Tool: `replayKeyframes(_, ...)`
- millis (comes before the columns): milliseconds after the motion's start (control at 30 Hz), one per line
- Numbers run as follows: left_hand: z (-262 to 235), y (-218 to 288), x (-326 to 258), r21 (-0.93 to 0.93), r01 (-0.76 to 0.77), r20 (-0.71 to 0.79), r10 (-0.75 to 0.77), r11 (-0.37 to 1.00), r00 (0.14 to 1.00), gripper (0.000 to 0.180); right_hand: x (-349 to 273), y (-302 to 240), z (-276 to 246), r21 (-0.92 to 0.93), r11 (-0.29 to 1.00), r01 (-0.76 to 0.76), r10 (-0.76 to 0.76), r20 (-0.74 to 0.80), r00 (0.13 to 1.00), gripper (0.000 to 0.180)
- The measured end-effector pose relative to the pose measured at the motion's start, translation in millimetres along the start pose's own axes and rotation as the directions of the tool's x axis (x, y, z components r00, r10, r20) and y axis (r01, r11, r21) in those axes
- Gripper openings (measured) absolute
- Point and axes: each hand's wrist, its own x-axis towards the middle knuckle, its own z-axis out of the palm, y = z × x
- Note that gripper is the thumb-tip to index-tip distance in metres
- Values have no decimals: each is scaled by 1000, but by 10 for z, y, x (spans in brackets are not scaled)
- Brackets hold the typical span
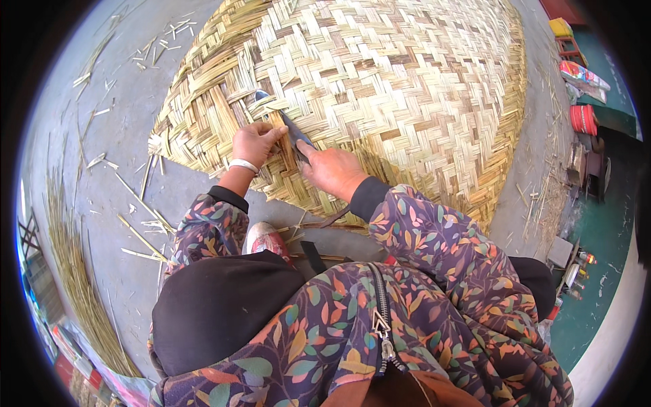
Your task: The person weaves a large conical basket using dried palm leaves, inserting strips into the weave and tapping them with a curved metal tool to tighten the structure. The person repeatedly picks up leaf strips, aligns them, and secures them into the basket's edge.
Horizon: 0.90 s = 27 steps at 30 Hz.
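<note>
Straw-coloured stalks (68, 261) lie in a long bundle down the left of the frame, and offcuts (139, 193) litter the grey floor (112, 230) beside it. The mat (413, 102) starts just right of these and fills the top and centre of the frame, flat on the floor. Its left border looks rough, with short ends jutting out at the corner.

Near the frame's centre, over the mat's lower edge, the left hand (254, 144) has thumb and fingers pinched together on a tan strip (277, 120). Right beside it, a dark flat tool (293, 129) lies slanted against the weave, its tip toward the upper left. The right hand (333, 171) is closed around the tool's lower end, thumb along it; its other fingers are mostly hidden beneath.

Rightward, the weave is closed right across to a neatly bordered right side. I judge the body of the mat done and the lower edge being finished, with the strip in hand and perhaps the ragged left corner remaining. A red roll (584, 120) stands at far right.
</note>
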Motion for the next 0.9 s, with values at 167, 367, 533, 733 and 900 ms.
replayKeyframes(167, 104, -62, -3, 161, -147, -106, 165, 976, 981, 44, 0, 17, -11, -31, 1000, 1, -1, 0, 1000, 46)
replayKeyframes(367, 109, -71, -64, 219, -180, -130, 212, 959, 969, 42, -21, 5, 20, -58, 998, -8, 6, -31, 1000, 47)
replayKeyframes(533, 135, -149, -19, 256, -205, -160, 251, 945, 955, 35, 2, 13, 17, -46, 999, 1, -3, -39, 999, 45)
replayKeyframes(733, 105, -170, 63, 9, -6, -91, 7, 1000, 996, 30, 62, 53, 2, -57, 998, -11, 9, -24, 1000, 42)
replayKeyframes(900, 35, -176, 25, 29, -70, -27, 70, 997, 997, 25, -152, 167, -54, -95, 995, 33, -29, 37, 999, 51)
